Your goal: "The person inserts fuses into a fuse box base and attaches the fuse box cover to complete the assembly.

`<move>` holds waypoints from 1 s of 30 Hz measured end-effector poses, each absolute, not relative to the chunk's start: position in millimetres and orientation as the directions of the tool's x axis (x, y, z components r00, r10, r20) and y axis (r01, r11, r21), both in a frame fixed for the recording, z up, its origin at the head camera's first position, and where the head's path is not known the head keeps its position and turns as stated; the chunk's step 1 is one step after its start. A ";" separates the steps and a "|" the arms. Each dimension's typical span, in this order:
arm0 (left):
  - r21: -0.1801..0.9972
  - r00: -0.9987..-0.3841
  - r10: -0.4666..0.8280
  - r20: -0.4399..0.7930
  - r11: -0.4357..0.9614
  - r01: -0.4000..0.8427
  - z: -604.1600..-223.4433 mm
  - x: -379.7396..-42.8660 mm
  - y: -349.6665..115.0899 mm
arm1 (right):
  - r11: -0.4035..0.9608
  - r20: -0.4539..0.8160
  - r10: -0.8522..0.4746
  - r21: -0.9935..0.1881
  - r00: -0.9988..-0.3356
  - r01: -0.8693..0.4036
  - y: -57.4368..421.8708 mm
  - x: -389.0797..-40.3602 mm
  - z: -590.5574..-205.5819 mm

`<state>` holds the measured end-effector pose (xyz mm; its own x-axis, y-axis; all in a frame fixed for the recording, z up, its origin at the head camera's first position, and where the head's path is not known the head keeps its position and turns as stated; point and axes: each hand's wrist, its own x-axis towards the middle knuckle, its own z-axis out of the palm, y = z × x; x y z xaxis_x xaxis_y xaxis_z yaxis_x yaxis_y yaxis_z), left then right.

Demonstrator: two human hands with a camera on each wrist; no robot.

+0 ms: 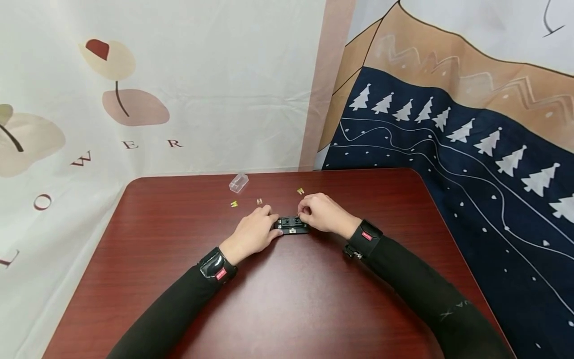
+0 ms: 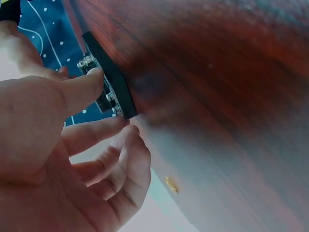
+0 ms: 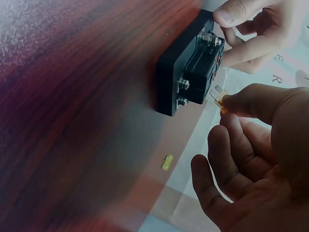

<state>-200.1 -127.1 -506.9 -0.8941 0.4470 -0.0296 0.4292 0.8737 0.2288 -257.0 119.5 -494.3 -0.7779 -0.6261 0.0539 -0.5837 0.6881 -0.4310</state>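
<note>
While my left hand [image 1: 252, 232] grips the black block [image 1: 291, 224], mid-frame, my right hand [image 1: 326, 214] pinches a fuse [image 3: 220, 100]. Prongs [image 3: 215, 93] face the block.

The reddish-brown, round-cornered table [image 1: 287, 309] looks like wood to me, dark-streaked grain under a smooth finish (I can see the light glaring off it from here). The black oblong block [image 3: 166, 79] seems to be plastic, mostly matt, and its silvery bolts [image 3: 183, 84] are shiny metal. The small amber two-pronged piece [image 3: 220, 100] looks like translucent plastic with bare metal prongs [image 3: 216, 92]; the clear rectangular box [image 1: 238, 183] is glossy, transparent plastic. The off-white printed sheet [image 1: 224, 65] is matt, faintly creased cloth, and the navy-and-tan printed drape [image 1: 448, 164] softly rippled cloth. The black long sleeves [image 1: 166, 311] are dull fabric, though the left one's black wristband [image 1: 212, 264] has a shiny, plastic-looking face
</note>
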 end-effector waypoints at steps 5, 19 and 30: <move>0.249 -0.887 0.461 -0.021 0.862 0.442 -508.7 -200.7 -125.7 | 0.694 0.054 -0.632 -0.404 -0.773 -0.596 118.8 -255.9 -494.4; 0.265 -0.882 0.471 -0.015 0.852 0.451 -510.2 -200.0 -123.0 | 0.704 0.047 -0.649 -0.342 -0.760 -0.622 117.3 -251.7 -498.8; 0.262 -0.891 0.453 -0.021 0.863 0.433 -510.5 -200.3 -123.1 | 0.688 0.079 -0.660 -0.339 -0.748 -0.642 116.8 -251.3 -499.9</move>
<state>-200.3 -123.1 -510.5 -0.8911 0.4533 -0.0210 0.4327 0.8628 0.2616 -251.3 116.8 -499.9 -0.7475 -0.6596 0.0785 -0.6423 0.6875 -0.3388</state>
